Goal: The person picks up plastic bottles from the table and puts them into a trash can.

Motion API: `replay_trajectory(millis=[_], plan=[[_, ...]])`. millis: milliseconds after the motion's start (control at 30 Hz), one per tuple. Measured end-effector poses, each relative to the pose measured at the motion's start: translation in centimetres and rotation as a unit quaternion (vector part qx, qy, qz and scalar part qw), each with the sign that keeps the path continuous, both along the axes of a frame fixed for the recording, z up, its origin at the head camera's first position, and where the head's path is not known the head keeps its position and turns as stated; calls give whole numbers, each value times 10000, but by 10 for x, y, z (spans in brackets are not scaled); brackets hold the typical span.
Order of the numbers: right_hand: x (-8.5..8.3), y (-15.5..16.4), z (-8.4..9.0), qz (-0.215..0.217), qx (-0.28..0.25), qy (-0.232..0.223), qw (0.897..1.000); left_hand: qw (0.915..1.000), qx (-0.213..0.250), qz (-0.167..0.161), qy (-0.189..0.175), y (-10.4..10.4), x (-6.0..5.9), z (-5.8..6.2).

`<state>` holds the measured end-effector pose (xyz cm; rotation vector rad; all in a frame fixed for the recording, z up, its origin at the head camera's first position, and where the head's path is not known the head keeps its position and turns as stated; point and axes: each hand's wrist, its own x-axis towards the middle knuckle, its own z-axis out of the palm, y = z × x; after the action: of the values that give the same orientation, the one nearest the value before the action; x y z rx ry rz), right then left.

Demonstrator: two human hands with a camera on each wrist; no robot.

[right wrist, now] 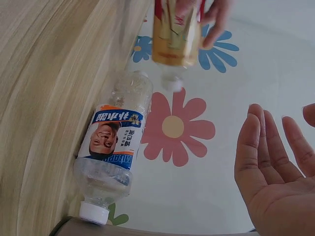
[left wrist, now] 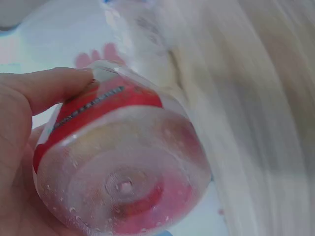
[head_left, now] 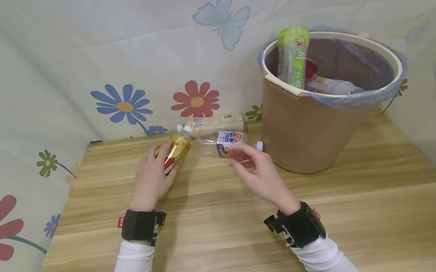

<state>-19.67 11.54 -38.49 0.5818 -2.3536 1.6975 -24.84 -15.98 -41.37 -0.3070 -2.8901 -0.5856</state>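
My left hand (head_left: 152, 175) grips a gold and red plastic bottle (head_left: 176, 152) with a white cap, its clear base (left wrist: 125, 182) filling the left wrist view. In the right wrist view the same bottle (right wrist: 174, 39) is seen from its cap end. My right hand (head_left: 253, 168) hovers open and holds nothing, its fingers (right wrist: 261, 152) relaxed, just short of a clear bottle with a blue and white label (head_left: 225, 142) (right wrist: 113, 147) lying on the table. A beige-labelled bottle (head_left: 216, 122) lies behind it by the wall.
A tan bin (head_left: 310, 137) with a blue liner stands at the right rear of the wooden table (head_left: 225, 246), holding a green-labelled bottle (head_left: 294, 58) and other bottles. Flowered cloth (head_left: 10, 114) walls in the back and both sides.
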Motion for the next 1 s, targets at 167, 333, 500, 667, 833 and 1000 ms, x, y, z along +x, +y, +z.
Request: replay_trajectory(millis=[167, 333, 500, 667, 833, 1000], plan=[[-1, 0, -1, -143, -129, -62, 9998, 9943, 956, -455, 128, 18, 6, 12], [-3, 1, -2, -190, -289, -249, 9991, 9734, 2125, -835, 185, 44, 15, 18], [-3, 2, -3, -191, -395, -342, 9985, 9302, 3452, -1236, -168, 67, 23, 18], [-2, 1, -3, -210, -506, -404, 9977, 8853, 4392, -1348, -718, 85, 32, 18], [-2, 1, -2, -132, -496, -402, 9979, 8676, 4677, -1446, -877, 97, 38, 20], [-2, 2, -2, -63, -446, -325, 9985, 8620, 4734, -1564, -913, 103, 42, 18]])
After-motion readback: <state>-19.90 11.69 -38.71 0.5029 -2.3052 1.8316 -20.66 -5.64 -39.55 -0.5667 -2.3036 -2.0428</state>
